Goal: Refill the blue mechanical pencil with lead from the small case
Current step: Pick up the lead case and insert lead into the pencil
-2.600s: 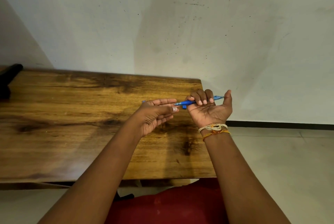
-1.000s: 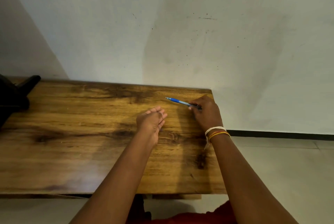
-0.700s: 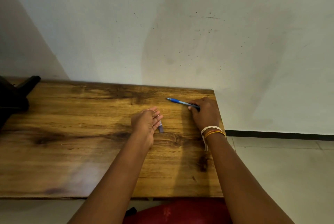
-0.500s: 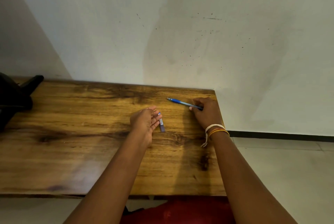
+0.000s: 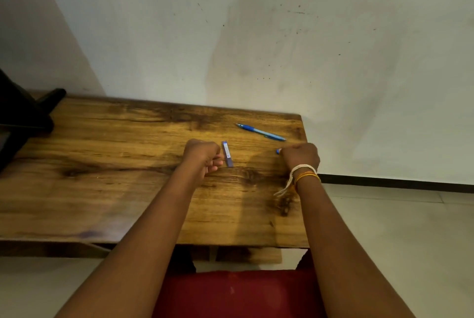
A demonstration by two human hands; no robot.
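The blue mechanical pencil (image 5: 260, 132) lies free on the wooden table (image 5: 102, 164) near its far right corner, tip pointing left. The small purple lead case (image 5: 227, 153) lies flat on the table in front of it. My left hand (image 5: 202, 156) rests just left of the case with its fingers curled in; it holds nothing. My right hand (image 5: 300, 156) rests near the table's right edge, below the pencil's rear end. A small blue piece (image 5: 277, 151) shows at its pinched fingertips; most of the piece is hidden.
A black object (image 5: 23, 117) stands at the table's far left. A pale wall rises directly behind the table. The tiled floor (image 5: 384, 228) lies past the right edge. My red clothing (image 5: 230, 294) shows below the near edge.
My right hand has let go of the pencil and drawn back; the pencil now lies on the table. My left hand has set the lead case down and curled shut beside it.
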